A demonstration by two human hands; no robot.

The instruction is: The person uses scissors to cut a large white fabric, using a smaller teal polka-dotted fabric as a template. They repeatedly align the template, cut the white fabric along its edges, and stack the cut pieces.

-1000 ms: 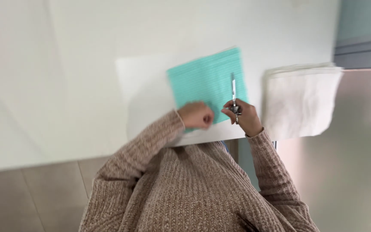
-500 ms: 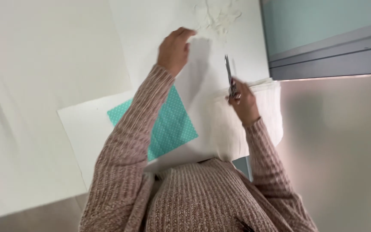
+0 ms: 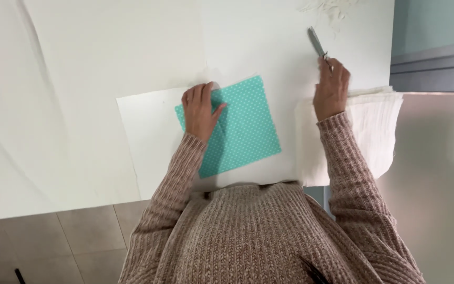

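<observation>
The left hand [image 3: 202, 109] lies flat on the teal cloth [image 3: 237, 129] — the right hand [image 3: 332, 89], well apart, grips closed scissors [image 3: 317, 43] pointing away.

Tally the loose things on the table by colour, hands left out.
Teal: 1, dotted fabric square under the left hand
White: 2, paper sheet, folded cloth stack
Grey: 1, slim tool in the right hand
Total: 4

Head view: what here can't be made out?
- Slim grey metal tool in the right hand: handle hidden by the fingers; kind unclear.
- Teal dotted fabric square: near corner covered by the left hand and sleeve.
- White scraps: cut off by the top edge.
</observation>
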